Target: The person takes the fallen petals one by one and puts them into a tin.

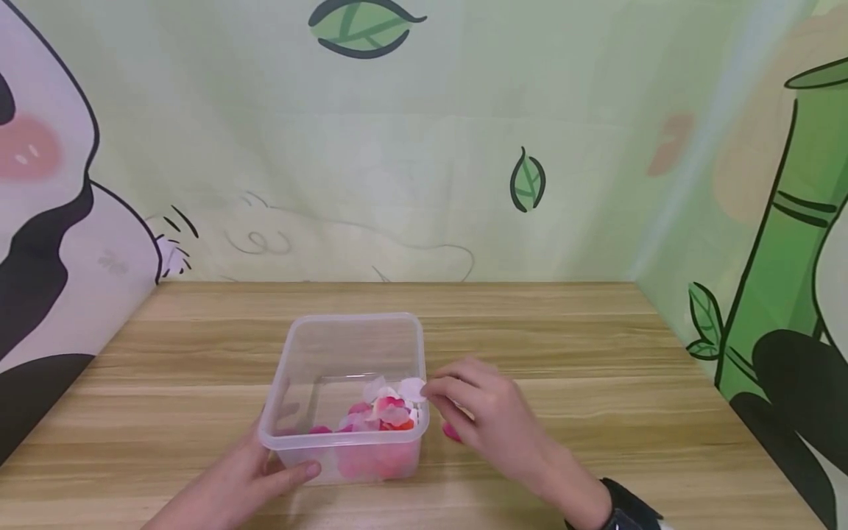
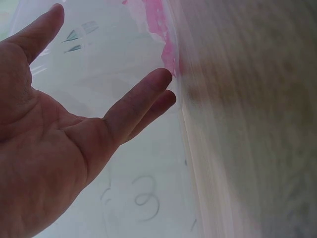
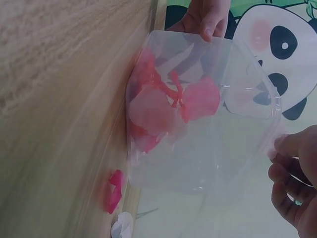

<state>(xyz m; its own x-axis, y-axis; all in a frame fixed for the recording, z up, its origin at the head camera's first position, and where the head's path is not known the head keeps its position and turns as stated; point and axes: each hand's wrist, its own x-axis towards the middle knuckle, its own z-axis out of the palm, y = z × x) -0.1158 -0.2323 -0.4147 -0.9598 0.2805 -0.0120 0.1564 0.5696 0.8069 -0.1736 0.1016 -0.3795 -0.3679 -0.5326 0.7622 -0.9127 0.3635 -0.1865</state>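
A clear plastic container (image 1: 341, 441) stands on the wooden table, with pink, white and orange petals (image 1: 380, 416) heaped toward its right side. My left hand (image 1: 248, 471) rests against its near left corner, thumb on the front wall. In the left wrist view the fingers (image 2: 141, 101) of that hand are straight and spread. At the right rim my right hand (image 1: 493, 412) pinches a pale petal (image 3: 273, 141) between thumb and forefinger. On the table below the right hand lie a magenta petal (image 3: 115, 191) and a white petal (image 3: 122, 225); the hand hides the white one in the head view.
The wooden tabletop (image 1: 563, 331) extends around the container. Behind it hangs a pale green printed cloth (image 1: 424, 147) with leaves, and panda and bamboo drawings cover the sides. A dark band (image 1: 626, 504) circles the right wrist.
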